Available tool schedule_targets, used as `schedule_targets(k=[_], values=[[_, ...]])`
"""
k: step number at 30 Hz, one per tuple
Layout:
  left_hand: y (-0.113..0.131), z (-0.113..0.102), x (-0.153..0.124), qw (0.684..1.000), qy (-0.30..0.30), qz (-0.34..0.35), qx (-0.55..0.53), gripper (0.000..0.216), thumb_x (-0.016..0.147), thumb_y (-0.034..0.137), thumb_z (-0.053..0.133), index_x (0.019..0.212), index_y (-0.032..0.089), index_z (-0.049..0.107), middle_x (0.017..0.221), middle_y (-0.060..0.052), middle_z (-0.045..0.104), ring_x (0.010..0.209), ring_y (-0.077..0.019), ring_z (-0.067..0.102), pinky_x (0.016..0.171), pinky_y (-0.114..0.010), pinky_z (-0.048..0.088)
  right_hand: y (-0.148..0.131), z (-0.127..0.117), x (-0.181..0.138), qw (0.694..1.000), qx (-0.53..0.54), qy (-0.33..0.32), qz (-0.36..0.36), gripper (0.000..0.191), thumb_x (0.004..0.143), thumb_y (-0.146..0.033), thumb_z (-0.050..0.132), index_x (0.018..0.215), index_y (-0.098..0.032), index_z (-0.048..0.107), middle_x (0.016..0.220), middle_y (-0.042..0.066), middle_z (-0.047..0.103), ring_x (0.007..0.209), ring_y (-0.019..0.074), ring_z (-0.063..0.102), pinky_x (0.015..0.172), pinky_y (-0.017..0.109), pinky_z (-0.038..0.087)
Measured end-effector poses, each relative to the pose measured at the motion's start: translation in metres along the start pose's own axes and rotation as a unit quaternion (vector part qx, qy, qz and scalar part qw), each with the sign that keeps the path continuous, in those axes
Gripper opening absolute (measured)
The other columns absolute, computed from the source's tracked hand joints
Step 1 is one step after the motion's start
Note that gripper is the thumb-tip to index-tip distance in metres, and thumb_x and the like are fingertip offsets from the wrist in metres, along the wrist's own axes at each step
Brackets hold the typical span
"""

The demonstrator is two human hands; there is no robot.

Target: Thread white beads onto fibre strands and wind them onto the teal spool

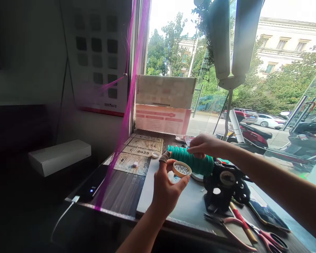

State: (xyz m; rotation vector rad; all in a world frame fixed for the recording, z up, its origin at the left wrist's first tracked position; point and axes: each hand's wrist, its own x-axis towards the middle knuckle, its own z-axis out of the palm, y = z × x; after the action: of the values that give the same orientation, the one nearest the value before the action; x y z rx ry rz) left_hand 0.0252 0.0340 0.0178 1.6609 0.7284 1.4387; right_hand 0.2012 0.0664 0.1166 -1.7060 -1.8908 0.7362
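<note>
Two hands at a window desk: the left hand (166,189) pinches a small dish of beads (182,169), while the right hand (203,145) closes its fingers on a green spool (192,160).

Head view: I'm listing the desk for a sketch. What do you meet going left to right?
White box → phone → left hand holding a bead dish → black stand → scissors.
</note>
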Motion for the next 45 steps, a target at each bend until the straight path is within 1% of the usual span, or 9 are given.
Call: schedule_targets(k=[16,24,27,28,30,32,36,41,45], values=[[-0.001,0.001,0.001,1.000,-0.007,0.004,-0.002,0.034,0.067,0.021,0.066,0.095,0.020,0.047,0.093,-0.003,0.062,0.087,-0.0174,0.061,0.078,-0.029,0.046,-0.009,0.000,-0.001,0.999,-0.032,-0.006,0.026,0.020,0.062,-0.026,0.060,0.047,-0.015,0.054,0.041,-0.004,0.050,0.040,0.0065,0.044,0.041,0.021,0.035],[-0.003,0.001,0.001,1.000,0.001,0.007,-0.010,0.037,0.066,0.020,0.066,0.099,0.020,0.048,0.094,-0.003,0.062,0.087,-0.0180,0.061,0.079,-0.030,0.047,-0.016,0.003,-0.002,0.992,-0.122,0.017,0.029,0.023,0.065,-0.028,0.058,0.046,-0.017,0.050,0.040,-0.005,0.046,0.041,0.0075,0.042,0.042,0.022,0.032],[-0.002,0.000,0.000,1.000,0.000,0.003,-0.005,0.038,0.067,0.020,0.066,0.100,0.020,0.047,0.092,-0.003,0.063,0.087,-0.0180,0.061,0.078,-0.030,0.047,-0.023,0.009,-0.013,0.965,-0.242,0.086,-0.043,0.021,0.068,-0.030,0.057,0.052,-0.016,0.058,0.046,-0.003,0.049,0.047,0.0079,0.042,0.048,0.022,0.031],[-0.002,0.000,-0.001,1.000,-0.002,0.002,-0.005,0.038,0.067,0.020,0.066,0.100,0.019,0.047,0.092,-0.003,0.063,0.087,-0.0179,0.061,0.078,-0.030,0.047,-0.026,0.012,-0.018,0.953,-0.279,0.088,-0.074,0.017,0.068,-0.028,0.057,0.056,-0.016,0.062,0.048,-0.003,0.051,0.049,0.0079,0.043,0.049,0.022,0.030],[-0.001,0.001,-0.002,1.000,-0.007,0.004,-0.009,0.037,0.067,0.021,0.066,0.099,0.020,0.047,0.092,-0.003,0.064,0.086,-0.0176,0.062,0.077,-0.030,0.047,-0.032,0.021,-0.029,0.931,-0.345,0.046,-0.112,0.012,0.066,-0.021,0.056,0.061,-0.018,0.066,0.051,-0.002,0.053,0.051,0.0082,0.043,0.050,0.022,0.028],[0.000,0.003,-0.003,1.000,-0.011,0.009,-0.014,0.036,0.068,0.022,0.066,0.098,0.020,0.047,0.094,-0.003,0.064,0.085,-0.0174,0.062,0.077,-0.029,0.047,-0.039,0.031,-0.037,0.906,-0.411,-0.005,-0.099,0.013,0.064,-0.015,0.055,0.059,-0.019,0.066,0.050,-0.001,0.053,0.051,0.0091,0.044,0.048,0.023,0.024],[0.002,0.007,-0.005,1.000,-0.020,0.011,-0.022,0.033,0.069,0.022,0.065,0.097,0.021,0.047,0.094,-0.003,0.064,0.087,-0.0179,0.062,0.078,-0.029,0.046,-0.047,0.044,-0.042,0.880,-0.473,-0.010,-0.035,0.013,0.065,-0.014,0.054,0.062,-0.018,0.066,0.054,0.001,0.054,0.052,0.0116,0.047,0.046,0.024,0.020],[0.002,0.007,-0.003,1.000,-0.016,0.009,-0.017,0.037,0.068,0.021,0.065,0.101,0.021,0.047,0.091,-0.003,0.064,0.084,-0.0179,0.062,0.077,-0.030,0.046,-0.043,0.041,-0.037,0.883,-0.468,-0.006,-0.046,0.015,0.063,-0.012,0.054,0.059,-0.018,0.067,0.053,0.001,0.054,0.051,0.0095,0.044,0.047,0.024,0.022],[0.001,0.008,0.000,1.000,-0.015,0.008,-0.017,0.034,0.069,0.022,0.065,0.098,0.020,0.048,0.090,-0.003,0.063,0.085,-0.0181,0.061,0.078,-0.030,0.046,-0.037,0.029,-0.035,0.913,-0.400,0.023,-0.076,0.017,0.064,-0.012,0.053,0.060,-0.019,0.068,0.053,-0.001,0.056,0.051,0.0080,0.043,0.050,0.022,0.028]])
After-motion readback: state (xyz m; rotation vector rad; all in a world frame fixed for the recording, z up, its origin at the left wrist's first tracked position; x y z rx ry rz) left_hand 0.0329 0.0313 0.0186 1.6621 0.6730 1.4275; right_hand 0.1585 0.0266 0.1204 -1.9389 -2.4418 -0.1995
